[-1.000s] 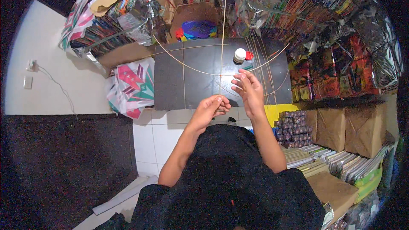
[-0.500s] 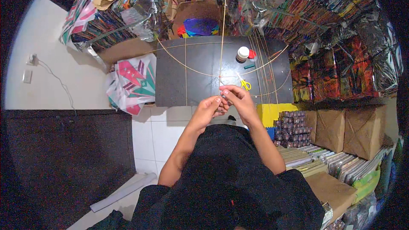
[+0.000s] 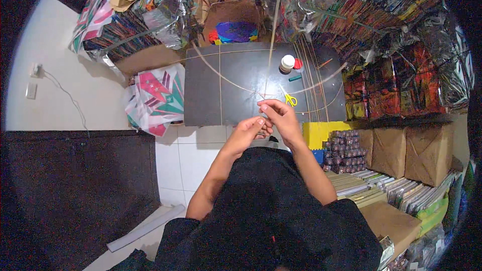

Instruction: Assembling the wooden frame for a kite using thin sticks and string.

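Left hand [image 3: 246, 135]: you pinch what appears to be the lower end of the upright stick [image 3: 272, 35].
Right hand [image 3: 281, 118]: fingers curled just beside; whether they grip anything cannot be told.
Crossed sticks: before you, over the dark table [image 3: 201, 100], a curved stick [image 3: 238, 87] meets the upright; likely light, springy, snappable, best held near the crossing.
Beyond: yellow scissors [image 3: 286, 96], white-lidded jar [image 3: 287, 63].

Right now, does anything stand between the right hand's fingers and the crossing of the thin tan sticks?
Nothing visible does. The crossing of the thin tan sticks lies just beyond the right hand's fingers; the yellow-handled scissors lie to the right on the black tabletop.
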`<state>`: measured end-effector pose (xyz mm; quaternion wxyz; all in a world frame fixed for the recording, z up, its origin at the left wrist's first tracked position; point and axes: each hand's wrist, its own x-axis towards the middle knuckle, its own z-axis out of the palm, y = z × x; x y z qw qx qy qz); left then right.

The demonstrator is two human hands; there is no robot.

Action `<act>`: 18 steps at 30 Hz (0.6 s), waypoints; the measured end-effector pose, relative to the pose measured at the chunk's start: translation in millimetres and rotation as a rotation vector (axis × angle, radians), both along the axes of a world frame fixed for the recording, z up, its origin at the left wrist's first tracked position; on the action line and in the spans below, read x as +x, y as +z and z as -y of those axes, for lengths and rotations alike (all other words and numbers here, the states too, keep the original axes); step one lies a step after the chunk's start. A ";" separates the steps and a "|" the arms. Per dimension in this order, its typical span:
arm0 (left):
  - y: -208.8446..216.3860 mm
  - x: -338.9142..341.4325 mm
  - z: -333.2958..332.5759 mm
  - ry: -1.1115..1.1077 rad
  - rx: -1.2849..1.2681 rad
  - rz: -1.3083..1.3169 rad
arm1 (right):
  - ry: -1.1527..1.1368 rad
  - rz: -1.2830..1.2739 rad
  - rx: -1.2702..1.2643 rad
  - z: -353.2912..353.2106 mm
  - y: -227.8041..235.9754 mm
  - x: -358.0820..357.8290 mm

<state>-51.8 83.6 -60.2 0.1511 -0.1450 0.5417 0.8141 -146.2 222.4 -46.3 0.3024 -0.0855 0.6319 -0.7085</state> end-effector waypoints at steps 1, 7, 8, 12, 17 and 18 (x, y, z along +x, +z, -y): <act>-0.7 -0.1 0.4 -0.025 -0.003 -0.005 | -0.006 -0.011 0.006 1.6 0.5 0.2; -0.3 6.4 8.2 -0.070 -0.073 0.000 | -0.110 -0.071 -0.028 8.1 -0.1 2.8; -6.3 9.5 11.5 -0.066 -0.099 -0.021 | -0.106 -0.064 -0.010 8.3 3.1 2.9; -38.4 23.5 30.5 -0.088 -0.326 -0.060 | -0.115 -0.050 0.002 4.1 8.9 1.6; -22.3 41.1 45.4 0.065 -0.649 0.069 | -0.129 -0.042 0.002 0.6 4.1 0.9; -25.8 42.4 49.5 0.123 -0.764 0.028 | -0.135 -0.039 0.013 0.4 5.5 1.7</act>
